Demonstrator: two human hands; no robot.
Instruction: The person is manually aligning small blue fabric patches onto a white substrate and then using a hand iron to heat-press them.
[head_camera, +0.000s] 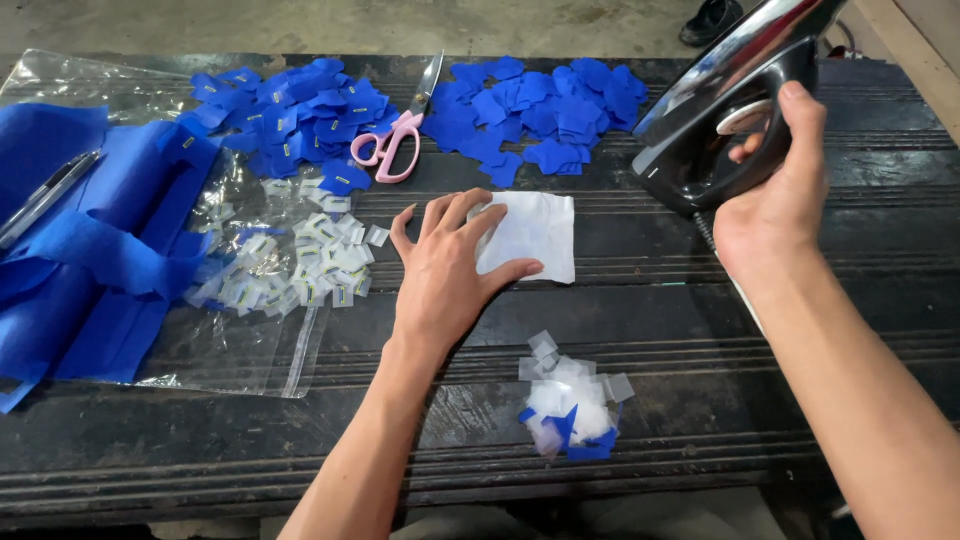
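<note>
**Inspector A:** While the left hand (445, 275) lies flat with fingers spread and released, we note it pressing the left edge of a white square of cloth (530, 235) to the dark grooved bench (700, 330), apparently to keep the piece from shifting.

**Inspector B:** We agree. The right hand (770, 200) is clenched around the handle of a black clothes iron (725, 105), held tilted in the air above and to the right of the cloth, not touching it. We judge the soleplate is kept off the bench deliberately.

**Inspector A:** On packaging: a clear plastic bag (240, 345) lies flat at the left, with small clear-wrapped tags (290, 265) spilled over it and folded blue fabric (90, 250) across its far side. A pen (45, 195) rests on that fabric.

**Inspector B:** We record two heaps of blue cut pieces (540, 110) at the back; the left heap bears small pale labels. Pink-handled scissors (395, 135) lie between them. A small pile of white and blue scraps (572, 405) sits near the front edge.
</note>
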